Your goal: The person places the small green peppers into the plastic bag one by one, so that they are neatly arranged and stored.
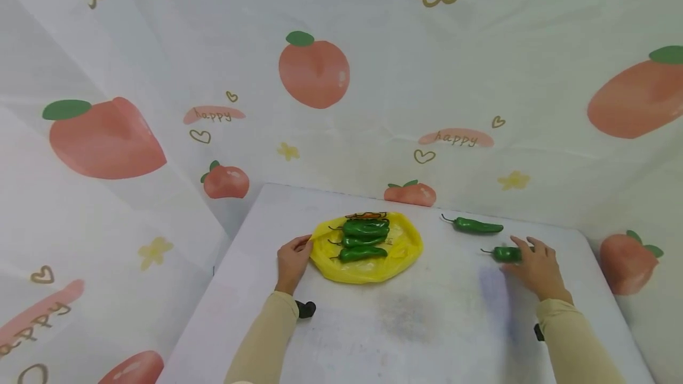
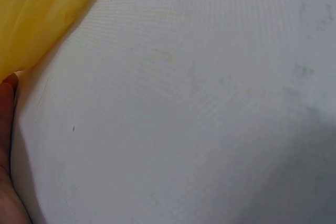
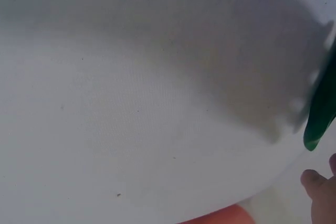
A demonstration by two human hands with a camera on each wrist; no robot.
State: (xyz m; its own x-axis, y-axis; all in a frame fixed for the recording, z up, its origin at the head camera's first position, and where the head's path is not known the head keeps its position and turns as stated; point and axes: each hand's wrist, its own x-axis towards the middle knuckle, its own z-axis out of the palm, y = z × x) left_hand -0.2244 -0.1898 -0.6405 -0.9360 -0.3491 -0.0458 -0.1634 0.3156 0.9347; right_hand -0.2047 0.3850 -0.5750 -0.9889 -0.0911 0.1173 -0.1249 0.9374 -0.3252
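Note:
A yellow plastic bag (image 1: 349,276) lies spread on the table, its mouth upward, with several green peppers (image 1: 363,253) side by side in it. My left hand (image 1: 293,262) pinches the bag's left rim; in the left wrist view only part of the hand (image 2: 6,129) shows beside the yellow plastic (image 2: 42,19). Over at the right, my right hand (image 1: 539,268) is around the thick end of a single green pepper (image 1: 506,254), its stem pointing left. In the right wrist view the fingers (image 3: 314,179) are spread, with a gap between them and the pepper's tip (image 3: 315,129).
Another green pepper (image 1: 477,226) lies behind the right-hand one, near the table's back edge. The white table (image 1: 416,336) meets a hanging cloth (image 1: 368,141) printed with peaches and other fruit at the back and sides.

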